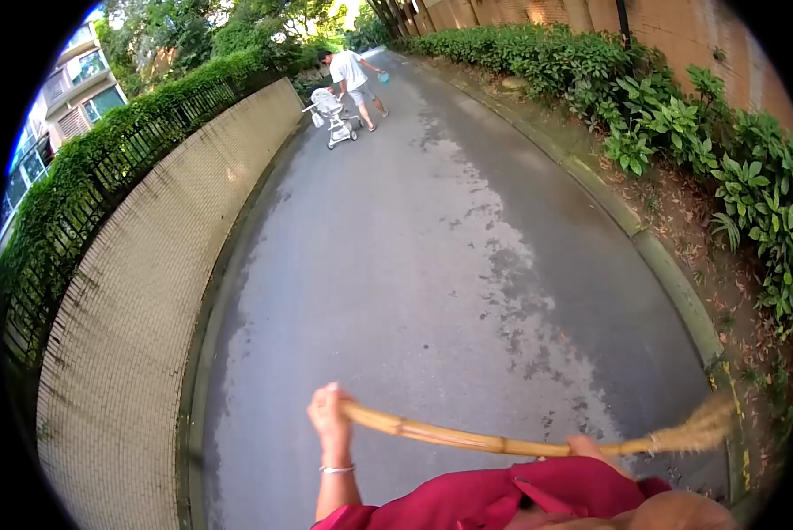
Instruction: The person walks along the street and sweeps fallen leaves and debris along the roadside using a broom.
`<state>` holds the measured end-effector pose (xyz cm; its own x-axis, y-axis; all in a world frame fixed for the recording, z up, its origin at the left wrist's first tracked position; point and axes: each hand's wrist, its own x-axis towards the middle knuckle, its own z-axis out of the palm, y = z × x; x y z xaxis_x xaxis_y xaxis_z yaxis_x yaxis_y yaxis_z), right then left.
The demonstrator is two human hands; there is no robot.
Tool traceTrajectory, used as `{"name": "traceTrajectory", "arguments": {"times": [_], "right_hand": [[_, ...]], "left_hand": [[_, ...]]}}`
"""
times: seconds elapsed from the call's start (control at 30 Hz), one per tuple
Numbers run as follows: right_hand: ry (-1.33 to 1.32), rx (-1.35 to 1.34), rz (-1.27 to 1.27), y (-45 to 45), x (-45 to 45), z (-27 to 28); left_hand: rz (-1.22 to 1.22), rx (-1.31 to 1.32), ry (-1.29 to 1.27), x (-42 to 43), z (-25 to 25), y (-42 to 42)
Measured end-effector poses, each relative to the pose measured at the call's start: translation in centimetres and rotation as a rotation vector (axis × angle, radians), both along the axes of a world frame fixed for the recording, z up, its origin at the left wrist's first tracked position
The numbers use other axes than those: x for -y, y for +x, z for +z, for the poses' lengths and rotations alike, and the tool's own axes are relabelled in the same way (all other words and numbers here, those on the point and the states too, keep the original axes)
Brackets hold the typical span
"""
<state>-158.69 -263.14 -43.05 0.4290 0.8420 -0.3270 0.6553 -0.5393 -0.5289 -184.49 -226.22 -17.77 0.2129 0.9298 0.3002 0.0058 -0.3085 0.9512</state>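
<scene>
In the head view, grips a long yellow bamboo broom [467, 437] with straw-coloured bristles [698, 428] slantwise from nearly seven o'clock to four, closed inside the bare left hand [330, 413] near seven and the partly hidden right hand [584, 445] near half past four. Faces a grey asphalt road [361, 265] at centre, with a white wheeled stroller [328, 106] and a white-shirted person [351, 72] past eleven.

You wear a deep crimson top [441, 493], its loose cloth creased around a small pointed flap [545, 496] of the same colour. A slim, whitish bracelet [336, 469] rings the wrist of your left hand [329, 411], your forearm [336, 495] bare between it and the crimson sleeve [348, 519].
</scene>
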Motion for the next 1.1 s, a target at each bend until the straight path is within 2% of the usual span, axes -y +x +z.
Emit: {"name": "traceTrajectory", "arguments": {"times": [0.03, 0.07, 0.13, 0.17, 0.2, 0.27, 0.37, 0.43, 0.5, 0.6, 0.63, 0.67, 0.7, 0.73, 0.77, 0.8, 0.83, 0.87, 0.9, 0.93, 0.97, 1.03, 1.1], "right_hand": [[0.128, -0.043, 0.066, -0.8, -2.9, 2.7], [0.121, -0.207, 0.076, -1.9, -5.9, 5.9], [0.378, -0.121, 0.220, -4.4, -10.8, 9.3], [0.450, -0.068, 0.313, -5.5, -13.1, 10.7], [0.454, -0.102, 0.366, -6.7, -15.3, 11.4], [0.476, -0.098, 0.471, -9.6, -19.3, 14.0], [0.548, -0.133, 0.580, -13.6, -23.8, 14.9], [0.620, -0.225, 0.621, -15.2, -25.7, 14.2], [0.627, -0.242, 0.588, -16.3, -25.9, 11.5], [0.578, -0.282, 0.484, -16.6, -21.4, 7.3], [0.549, -0.250, 0.398, -16.3, -18.8, 5.2], [0.516, -0.217, 0.311, -15.5, -16.0, 4.1], [0.488, -0.251, 0.250, -14.5, -13.0, 3.2], [0.390, -0.223, 0.187, -13.4, -9.9, 0.8], [0.288, -0.196, 0.128, -12.3, -6.8, -1.5], [0.209, -0.202, 0.040, -11.6, -3.7, -1.9], [0.131, -0.209, -0.047, -11.1, -0.7, -2.0], [0.007, -0.175, -0.070, -10.1, 2.6, -5.1], [-0.119, -0.138, -0.089, -9.3, 6.3, -8.2], [-0.130, -0.080, -0.056, -8.2, 10.2, -12.8], [-0.142, -0.025, -0.019, -7.6, 12.9, -15.8], [-0.103, -0.019, -0.037, -8.4, 14.6, -13.7], [0.047, 0.011, 0.003, -9.3, 13.1, -7.3]], "left_hand": [[0.015, 0.093, 0.136, -0.2, 2.1, -3.1], [0.050, 0.157, 0.204, -0.5, 4.1, -6.7], [0.218, 0.112, 0.391, 1.4, 9.2, -12.5], [0.270, 0.136, 0.401, 2.8, 11.6, -15.1], [0.343, 0.105, 0.541, 4.2, 13.3, -17.7], [0.469, 0.118, 0.549, 8.3, 17.4, -20.2], [0.562, 0.224, 0.698, 11.1, 19.9, -23.0], [0.584, 0.251, 0.685, 11.2, 20.0, -23.8], [0.643, 0.048, 0.691, 9.7, 19.2, -24.4], [0.423, -0.060, 0.656, 5.7, 18.1, -21.6], [0.296, 0.066, 0.557, 4.7, 17.0, -20.5], [0.311, 0.003, 0.514, 4.3, 15.9, -18.4], [0.149, 0.011, 0.510, 3.0, 13.6, -17.5], [0.148, -0.022, 0.410, 2.6, 10.7, -15.8], [0.054, -0.276, 0.507, 1.5, 6.9, -15.1], [-0.118, 0.104, 0.136, 2.1, 2.8, -12.5], [-0.143, 0.053, 0.061, 2.1, -1.9, -10.9], [-0.183, -0.150, 0.039, 4.0, -2.3, -8.9], [-0.305, -0.085, -0.072, 4.7, -3.8, -7.6], [-0.350, -0.090, -0.066, 4.6, -5.9, -6.8], [-0.348, -0.069, -0.071, 4.7, -5.9, -6.6], [-0.368, -0.012, -0.154, 4.9, -5.5, -6.6], [-0.326, -0.035, -0.125, 4.4, -4.7, -7.6]]}}
